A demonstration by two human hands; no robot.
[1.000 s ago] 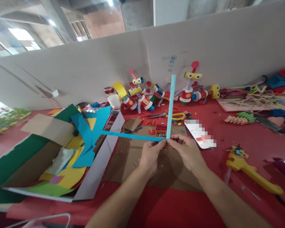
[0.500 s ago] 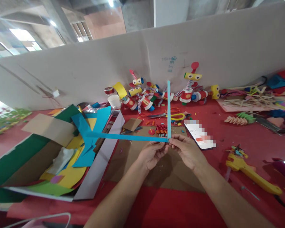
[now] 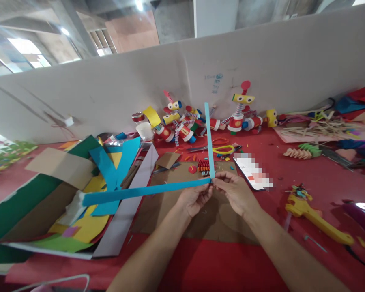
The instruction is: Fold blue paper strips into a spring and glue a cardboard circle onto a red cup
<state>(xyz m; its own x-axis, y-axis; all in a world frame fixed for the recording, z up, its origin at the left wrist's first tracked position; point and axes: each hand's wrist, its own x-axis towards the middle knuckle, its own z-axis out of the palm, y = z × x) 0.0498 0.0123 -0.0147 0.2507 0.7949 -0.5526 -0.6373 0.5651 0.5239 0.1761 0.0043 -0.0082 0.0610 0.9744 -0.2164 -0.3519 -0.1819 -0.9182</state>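
Two blue paper strips meet at a corner between my hands. The darker blue strip (image 3: 149,190) runs left over the box; the light blue strip (image 3: 209,138) points away from me, leaning slightly left. My left hand (image 3: 196,198) pinches the corner where the darker strip ends. Close against it, my right hand (image 3: 235,192) pinches the same corner at the foot of the light strip. The fingertips hide how the strips join. Beneath my hands is a brown cardboard sheet (image 3: 182,221). Small folded red and orange paper springs (image 3: 203,165) lie just beyond.
On the left, an open box (image 3: 126,219) holds coloured paper. Paper-cup figures (image 3: 182,132) stand along the grey partition (image 3: 115,85). Yellow-handled scissors (image 3: 223,150), a phone (image 3: 252,172) and a yellow glue gun (image 3: 316,215) lie on the red tabletop (image 3: 280,166).
The darker strip's free end has swung down toward me and left. The light strip's top has tipped left. Both hands still pinch the corner; the whole view has shifted slightly.
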